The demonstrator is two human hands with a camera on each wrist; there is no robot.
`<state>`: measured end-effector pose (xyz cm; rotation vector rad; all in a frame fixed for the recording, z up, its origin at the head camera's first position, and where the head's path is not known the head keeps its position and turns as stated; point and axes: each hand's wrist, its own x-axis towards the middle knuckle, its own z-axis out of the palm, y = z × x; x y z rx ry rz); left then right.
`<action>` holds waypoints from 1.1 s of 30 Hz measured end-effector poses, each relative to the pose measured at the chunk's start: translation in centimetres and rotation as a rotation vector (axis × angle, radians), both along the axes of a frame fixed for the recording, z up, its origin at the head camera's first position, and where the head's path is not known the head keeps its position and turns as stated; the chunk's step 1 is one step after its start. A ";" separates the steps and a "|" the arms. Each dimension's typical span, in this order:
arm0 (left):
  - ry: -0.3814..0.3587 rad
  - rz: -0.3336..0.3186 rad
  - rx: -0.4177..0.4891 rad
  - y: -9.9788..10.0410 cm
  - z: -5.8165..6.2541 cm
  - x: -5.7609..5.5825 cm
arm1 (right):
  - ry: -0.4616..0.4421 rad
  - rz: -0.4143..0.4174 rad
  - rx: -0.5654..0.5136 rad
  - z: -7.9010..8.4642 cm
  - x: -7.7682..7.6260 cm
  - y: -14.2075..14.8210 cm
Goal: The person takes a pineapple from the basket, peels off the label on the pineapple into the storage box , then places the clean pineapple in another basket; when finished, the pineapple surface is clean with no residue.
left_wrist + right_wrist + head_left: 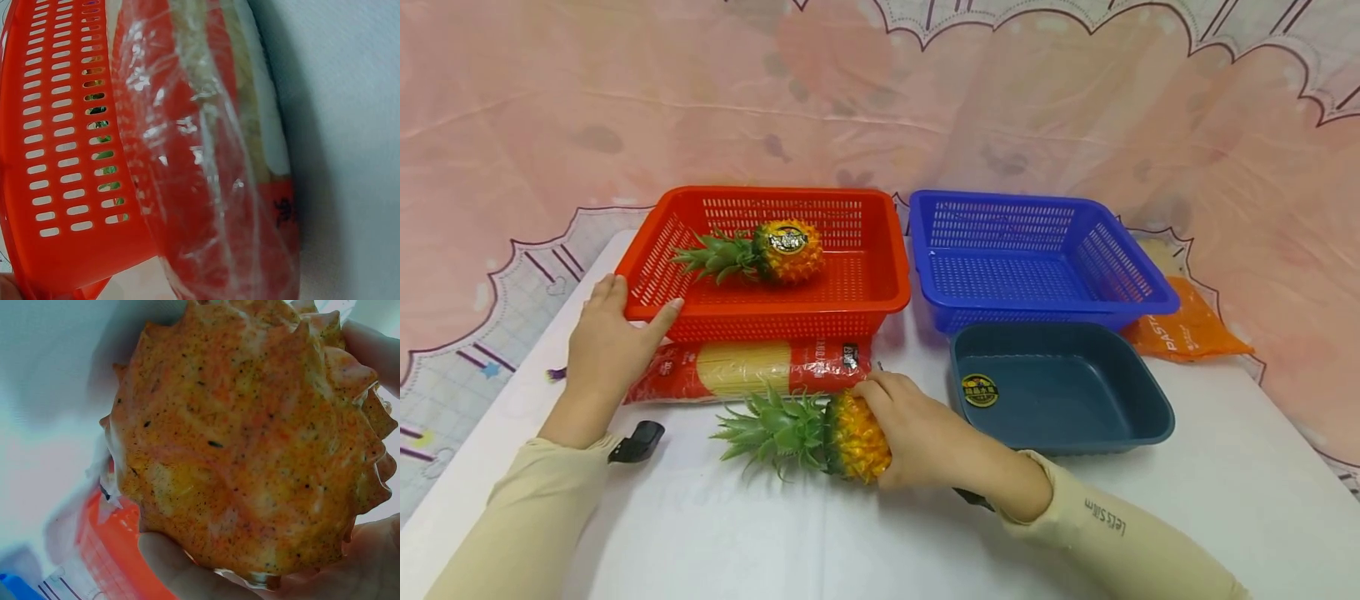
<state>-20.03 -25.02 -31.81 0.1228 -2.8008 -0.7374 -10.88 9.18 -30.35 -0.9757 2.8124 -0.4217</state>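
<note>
My right hand (925, 433) grips a small pineapple (859, 437) by the end of its orange, spiky body, with the green crown pointing left, just over or on the white table. In the right wrist view, the pineapple's base (244, 444) fills the middle, with fingers on its side. My left hand (613, 342) rests at the near left corner of the red basket (775, 325), thumb stretched along the rim. Inside that basket lies another pineapple (790, 250) with a dark label. A red and clear packet of noodles (745, 369) lies before the basket.
A blue basket (1015, 312) stands to the right of the red one. In front of it sits a dark green tray (1060, 404) with a round fruit sticker. An orange pasta bag (1187, 325) lies at the right, partly behind the blue basket. A patterned cloth hangs behind.
</note>
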 end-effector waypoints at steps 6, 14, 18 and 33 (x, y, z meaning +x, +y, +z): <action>-0.005 0.001 0.009 0.0 -0.1 0.0 | -0.054 -0.004 -0.069 0.3 -0.4 0.4; -0.008 0.006 0.015 0.1 -0.4 0.1 | -0.069 -0.005 -0.184 2.2 -0.8 1.4; -0.013 0.009 0.014 0.2 -0.4 0.0 | -0.093 -0.035 -0.207 3.7 -1.5 2.0; -0.010 0.001 -0.009 0.0 -0.3 0.0 | -0.143 -0.134 -0.235 8.1 -3.9 4.0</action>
